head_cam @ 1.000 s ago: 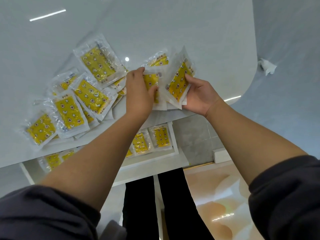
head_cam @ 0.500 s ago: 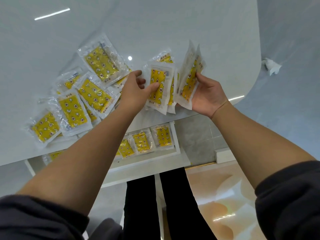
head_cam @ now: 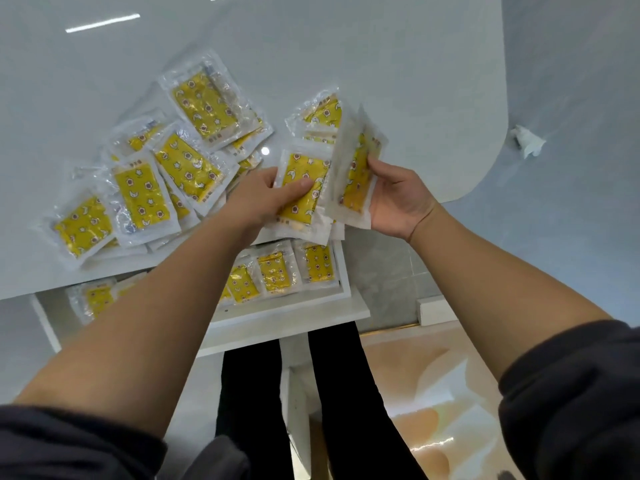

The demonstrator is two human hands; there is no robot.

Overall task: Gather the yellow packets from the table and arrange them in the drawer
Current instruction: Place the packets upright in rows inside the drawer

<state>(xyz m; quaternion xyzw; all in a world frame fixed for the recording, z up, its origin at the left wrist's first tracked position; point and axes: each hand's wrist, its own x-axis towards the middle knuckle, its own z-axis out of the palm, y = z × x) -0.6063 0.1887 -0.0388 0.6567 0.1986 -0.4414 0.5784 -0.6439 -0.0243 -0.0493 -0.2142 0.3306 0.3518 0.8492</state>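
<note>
The fingers (head_cam: 300,186) of the left hand (head_cam: 256,199) are clamped on a small stack of yellow packets (head_cam: 300,207). The thumb lies across the printed face and the other fingers are hidden behind. The right hand (head_cam: 394,202) grips a second bundle (head_cam: 356,178) with its fingers curled round the edge, so the bundle stands nearly on end. The two handfuls overlap in view just above the near edge of the white desk (head_cam: 381,64). I cannot tell whether they touch.

A second ago the left hand lay knuckles-up over packets low at the desk edge, and the right-hand bundle showed more of its yellow face. Now the left hand shows its stack face-on with the thumb on top, and the right bundle has tipped edge-on and sits close beside it. This looks like two lots being brought together into one stack, ready to go down.

To the left of the hands, a loose pile (head_cam: 173,168) of overlapping packets lies on the desk, seemingly unchanged. One more packet (head_cam: 320,110) lies beyond the hands. Below the desk edge, the open drawer (head_cam: 346,278) holds a row of packets (head_cam: 277,271), partly hidden by the left forearm. Much of the gathering appears still to be done.
</note>
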